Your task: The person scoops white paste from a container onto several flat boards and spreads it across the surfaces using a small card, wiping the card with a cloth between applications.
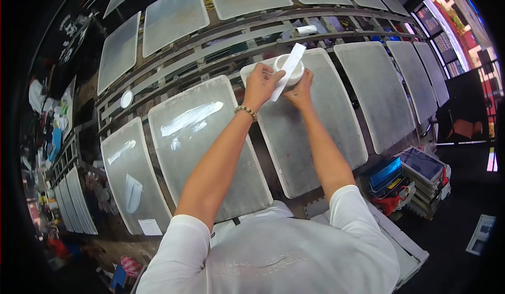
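My left hand [260, 85], with a beaded bracelet at the wrist, is closed on a flat white strip [295, 55] that looks like a scraper. The strip slants across the mouth of a round white tub [282, 61]. From the other side my right hand [301, 90] wraps round the tub and holds it up. Both hands are above the far part of a grey flat panel [310, 147] with a pale rim. On the panel to its left [215, 152] lies a broad smear of glossy white paste [192, 118], with small dabs below it.
Similar panels [373, 94] stand in rows on a slatted frame. A white lid [126, 99] and a white roll [305, 30] rest on the rails. The leftmost near panel [131, 168] bears white smears. Boxes and a blue case [385, 172] are at lower right.
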The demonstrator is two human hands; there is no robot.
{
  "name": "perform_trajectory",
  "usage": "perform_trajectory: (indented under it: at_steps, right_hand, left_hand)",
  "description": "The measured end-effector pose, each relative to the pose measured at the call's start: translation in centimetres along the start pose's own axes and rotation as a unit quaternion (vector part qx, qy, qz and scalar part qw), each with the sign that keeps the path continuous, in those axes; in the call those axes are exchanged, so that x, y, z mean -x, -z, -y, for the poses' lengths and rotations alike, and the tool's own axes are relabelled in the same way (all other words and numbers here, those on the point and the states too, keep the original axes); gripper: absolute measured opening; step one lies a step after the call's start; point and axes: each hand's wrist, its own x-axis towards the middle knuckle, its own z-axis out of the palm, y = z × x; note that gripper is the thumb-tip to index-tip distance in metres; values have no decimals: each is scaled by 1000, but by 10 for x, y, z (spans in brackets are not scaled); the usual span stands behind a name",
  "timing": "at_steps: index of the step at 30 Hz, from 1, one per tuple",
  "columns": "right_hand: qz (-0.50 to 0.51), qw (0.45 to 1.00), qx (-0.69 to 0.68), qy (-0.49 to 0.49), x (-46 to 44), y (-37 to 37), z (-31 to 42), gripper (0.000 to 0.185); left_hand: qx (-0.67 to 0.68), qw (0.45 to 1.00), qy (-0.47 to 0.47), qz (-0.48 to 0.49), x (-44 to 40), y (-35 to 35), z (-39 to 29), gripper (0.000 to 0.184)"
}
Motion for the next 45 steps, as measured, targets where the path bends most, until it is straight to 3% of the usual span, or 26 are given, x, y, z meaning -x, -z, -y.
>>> perform_trajectory:
  at_steps: [2, 4, 6, 7, 8, 9, 10, 11, 13, 14, 16, 18, 19, 20, 22, 23, 25, 29, 31, 34, 35, 38, 39, 41, 43, 45]
  right_hand:
    - [33, 999, 31, -19, 2, 7, -14, 122]
    - [59, 989, 0, -137, 4, 24, -16, 132]
    - [84, 983, 121, -113, 9, 43, -17, 116]
    - [55, 990, 70, -106, 17, 51, -16, 106]
    - [47, 989, -38, -132, 26, 50, -58, 92]
    - [6, 987, -84, -140, 42, 62, -42, 83]
    - [-7, 989, -32, -143, 56, 73, -32, 76]
    - [-14, 969, -152, -192, 72, 83, -42, 71]
    - [-56, 968, -130, -208, 115, 94, -6, 59]
    - [-59, 963, -141, -220, 130, 98, 6, 57]
    - [-7, 961, -157, -227, 168, 94, 20, 50]
    - [55, 969, -151, -186, 206, 80, 43, 47]
    - [96, 973, -149, -147, 222, 66, 63, 44]
    - [127, 965, -183, -135, 234, 52, 108, 43]
    - [191, 967, -153, -73, 260, 20, 139, 48]
    - [219, 962, -139, -85, 267, 6, 171, 53]
    - [263, 957, -120, 28, 286, -20, 213, 55]
    - [305, 949, -55, 66, 326, -50, 287, 54]
    - [306, 949, -68, 18, 352, -62, 302, 53]
    - [303, 951, -68, 4, 381, -71, 330, 51]
    - [291, 955, -66, -3, 390, -71, 334, 51]
    - [261, 964, -52, -5, 404, -76, 344, 51]
    - [257, 965, -48, 0, 406, -75, 351, 50]
    - [234, 971, -41, 1, 403, -76, 366, 49]
    - [231, 972, -36, -6, 403, -73, 382, 43]
    - [238, 971, -30, -10, 402, -74, 387, 40]
  left_hand:
    - [-111, 991, -64, -49, 8, 10, 0, 40]
    - [-140, 984, -91, -54, 24, 36, 23, 38]
    - [-118, 993, -9, -22, 75, 77, 36, 32]
    - [-74, 997, -17, -22, 111, 96, 57, 30]
    - [-130, 991, -8, -36, 152, 122, 74, 28]
    - [-180, 983, 0, -40, 194, 136, 87, 27]
    - [-204, 977, 33, -50, 236, 154, 97, 25]
    - [-222, 971, 63, -54, 281, 170, 107, 23]
    - [-140, 966, 169, -136, 369, 202, 126, 19]
    - [-177, 950, 191, -172, 408, 220, 124, 17]
    - [-265, 895, 232, -272, 474, 269, 137, 15]
    - [-291, 807, 263, -442, 535, 320, 170, 20]
    - [-338, 756, 253, -501, 562, 346, 196, 36]
    - [-334, 756, 248, -505, 573, 365, 214, 36]
    - [-229, 635, 304, -672, 580, 395, 241, 46]
    - [-221, 644, 296, -670, 574, 406, 235, 46]
    - [138, 653, 371, -646, 564, 416, 196, 63]
    - [174, 710, 331, -597, 577, 430, 187, 50]
    - [265, 742, 269, -553, 581, 442, 174, 32]
    - [268, 787, 187, -524, 566, 475, 159, 19]
    - [190, 824, 208, -492, 554, 493, 150, 17]
    - [-104, 905, 139, -388, 484, 569, 146, 17]
    - [-201, 907, 136, -344, 451, 595, 138, 18]
    - [-379, 873, -7, -308, 376, 642, 144, 14]
    - [-416, 868, -88, -257, 310, 678, 155, 9]
    - [-487, 851, -100, -171, 258, 704, 171, 9]
